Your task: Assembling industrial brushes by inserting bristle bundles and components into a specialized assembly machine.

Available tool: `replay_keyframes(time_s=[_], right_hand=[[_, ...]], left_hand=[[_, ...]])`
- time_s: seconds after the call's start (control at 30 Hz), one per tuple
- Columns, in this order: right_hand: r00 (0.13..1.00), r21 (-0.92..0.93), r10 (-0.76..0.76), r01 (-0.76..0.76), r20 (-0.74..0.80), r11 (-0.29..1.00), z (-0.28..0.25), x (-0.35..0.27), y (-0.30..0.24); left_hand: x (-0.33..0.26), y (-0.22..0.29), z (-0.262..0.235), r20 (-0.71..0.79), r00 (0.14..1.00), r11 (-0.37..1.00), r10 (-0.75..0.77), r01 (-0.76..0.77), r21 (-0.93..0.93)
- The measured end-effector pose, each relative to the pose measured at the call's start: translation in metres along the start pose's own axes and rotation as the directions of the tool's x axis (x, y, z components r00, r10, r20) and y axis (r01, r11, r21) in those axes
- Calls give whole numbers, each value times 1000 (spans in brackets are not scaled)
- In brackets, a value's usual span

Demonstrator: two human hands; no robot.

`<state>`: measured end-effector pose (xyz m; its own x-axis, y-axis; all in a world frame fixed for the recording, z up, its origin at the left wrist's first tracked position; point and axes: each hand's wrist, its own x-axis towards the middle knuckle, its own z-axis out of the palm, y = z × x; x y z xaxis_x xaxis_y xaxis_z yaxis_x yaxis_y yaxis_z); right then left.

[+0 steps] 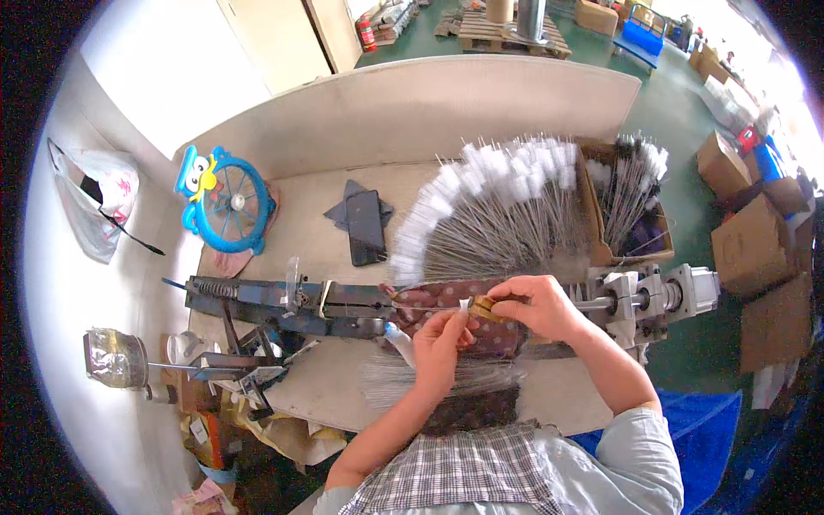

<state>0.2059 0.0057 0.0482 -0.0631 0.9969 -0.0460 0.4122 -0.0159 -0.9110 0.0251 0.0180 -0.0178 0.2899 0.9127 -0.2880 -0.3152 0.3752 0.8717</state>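
My left hand (pixel 439 342) is closed in a pinch, with a small white piece (pixel 464 304) at its fingertips. A thin metal wire (pixel 429 307) runs from the long dark metal fixture (pixel 343 300) to these fingers. Just to the right, my right hand (pixel 536 307) grips a small golden-brown, roll-like piece (pixel 485 308); its exact kind is too small to make out. Beside my left hand lies a white tube with a blue end (pixel 400 342). Under both hands spreads a dark red dotted cloth (pixel 506 337).
Beyond my hands lies a large fan of white-tipped wire brushes (pixel 506 215). A carton (pixel 631 253) at right holds more, some black. Shafts and a motor (pixel 691 290) are at the fixture's right end. A phone (pixel 366 227) and a blue toy-shaped fan (pixel 227 202) stand left.
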Motion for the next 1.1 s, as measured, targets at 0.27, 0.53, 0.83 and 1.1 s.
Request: replay_keyframes(time_s=[0.27,0.53,0.83,1.1], right_hand=[[879,-465,-474,400,-48,790,18,19,-9],[838,-548,-538,492,89,676,58,46,-26],[961,-350,-277,256,-11,901,65,44,-25],[841,-614,-509,308,-182,727,97,33,-30]], left_hand=[[-6,15,-12,-296,950,978,98,-147,-148],[-10,25,-22,-199,980,975,4,-49,-217],[-6,31,-28,-64,991,936,-114,86,-343],[-7,24,-22,-183,983,834,-20,-84,-546]])
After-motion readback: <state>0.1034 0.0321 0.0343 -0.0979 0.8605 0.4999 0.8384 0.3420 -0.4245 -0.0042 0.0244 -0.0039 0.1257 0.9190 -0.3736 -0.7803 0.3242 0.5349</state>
